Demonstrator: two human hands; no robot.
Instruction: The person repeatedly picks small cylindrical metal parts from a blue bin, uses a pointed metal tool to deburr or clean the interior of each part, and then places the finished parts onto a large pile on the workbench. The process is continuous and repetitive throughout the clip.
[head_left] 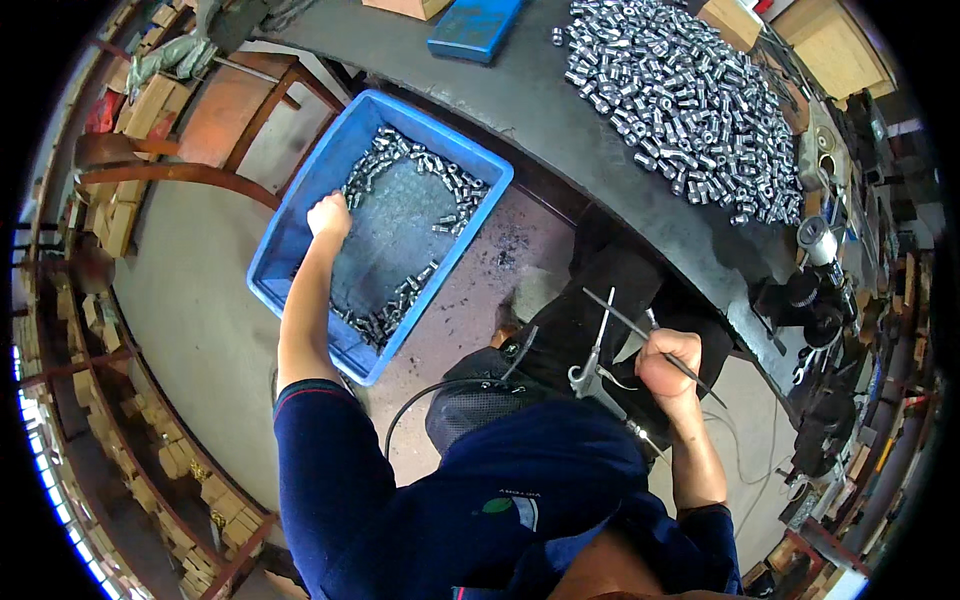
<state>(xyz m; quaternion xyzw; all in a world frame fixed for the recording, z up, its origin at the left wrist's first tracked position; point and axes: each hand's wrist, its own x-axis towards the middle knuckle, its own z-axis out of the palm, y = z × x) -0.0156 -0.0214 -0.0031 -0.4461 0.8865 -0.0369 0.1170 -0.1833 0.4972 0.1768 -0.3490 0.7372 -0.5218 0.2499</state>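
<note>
My left hand (330, 216) reaches into a blue plastic bin (262, 265), beside its left wall. Its fingers are curled closed next to small metal fittings (375, 165), and what they hold, if anything, is hidden. My right hand (668, 362) is closed around a thin, dark, tapered rod (622, 318) that looks like a slim file. A small shiny tip (652, 318) pokes up beside that fist; its kind is unclear. Across my lap lies an air blow gun (588, 376) with a long thin nozzle, just left of my right hand.
A large heap of shiny metal fittings (690, 105) covers part of the dark workbench (500, 95). A blue case (475, 28) lies at its far edge. Tools and a vise-like device (800, 300) crowd the right end. A wooden chair (215, 125) stands left of the bin; a black hose (400, 410) curves by my lap.
</note>
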